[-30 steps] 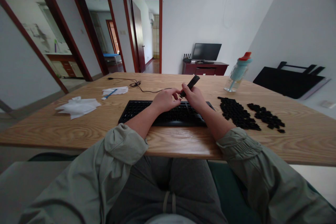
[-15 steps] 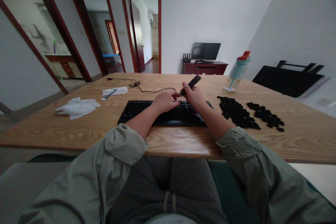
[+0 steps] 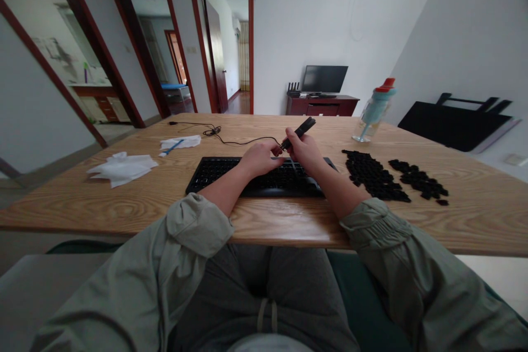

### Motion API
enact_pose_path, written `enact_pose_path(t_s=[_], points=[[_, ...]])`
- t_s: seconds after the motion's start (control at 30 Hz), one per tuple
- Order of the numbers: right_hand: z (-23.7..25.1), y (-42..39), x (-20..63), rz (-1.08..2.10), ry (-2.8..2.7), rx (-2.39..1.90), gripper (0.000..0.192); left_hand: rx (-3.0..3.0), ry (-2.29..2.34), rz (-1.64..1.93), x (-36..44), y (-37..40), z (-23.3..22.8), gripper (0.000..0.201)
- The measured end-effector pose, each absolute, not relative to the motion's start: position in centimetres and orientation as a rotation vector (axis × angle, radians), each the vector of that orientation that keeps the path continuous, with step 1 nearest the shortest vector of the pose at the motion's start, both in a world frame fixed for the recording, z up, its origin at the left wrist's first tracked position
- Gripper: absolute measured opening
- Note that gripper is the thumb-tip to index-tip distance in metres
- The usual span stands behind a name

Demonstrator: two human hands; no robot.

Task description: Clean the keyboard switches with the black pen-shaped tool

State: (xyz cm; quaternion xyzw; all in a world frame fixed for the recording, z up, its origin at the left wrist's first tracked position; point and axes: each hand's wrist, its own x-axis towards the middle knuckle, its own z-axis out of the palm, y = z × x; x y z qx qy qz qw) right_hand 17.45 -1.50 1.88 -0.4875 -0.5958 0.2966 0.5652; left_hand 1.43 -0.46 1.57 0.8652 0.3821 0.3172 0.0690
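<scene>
Keyboard [image 3: 256,179] lay near me; my right hand [image 3: 306,152] gripped a black tool [image 3: 299,131] above it, my left hand [image 3: 259,157] pinching at its tip. Loose keycaps [image 3: 373,176] lay right. Seemingly mid-cleaning; next needs steady aim.

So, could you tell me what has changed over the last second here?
Very little. The right hand still grips the black tool, tilted up and away, with the left hand at its lower tip above the keyboard. The keycaps, tissues and bottle have not moved.
</scene>
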Motion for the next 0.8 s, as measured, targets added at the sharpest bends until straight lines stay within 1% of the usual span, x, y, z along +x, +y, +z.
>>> enact_pose_path(t_s=[0.13, 0.37, 0.8], points=[[1.80, -1.38, 17.75, 0.627, -1.426, -1.197, 0.060, 2.591, 1.151, 0.973, 1.38, -0.70, 1.68, 0.019], [1.94, -1.50, 17.98, 0.529, -1.489, -1.250, 0.063, 2.585, 1.170, 0.967, 1.43, -0.84, 1.83, 0.019], [1.92, -1.49, 18.03, 0.499, -1.508, -1.265, 0.062, 2.574, 1.159, 0.957, 1.37, -0.79, 1.82, 0.023]])
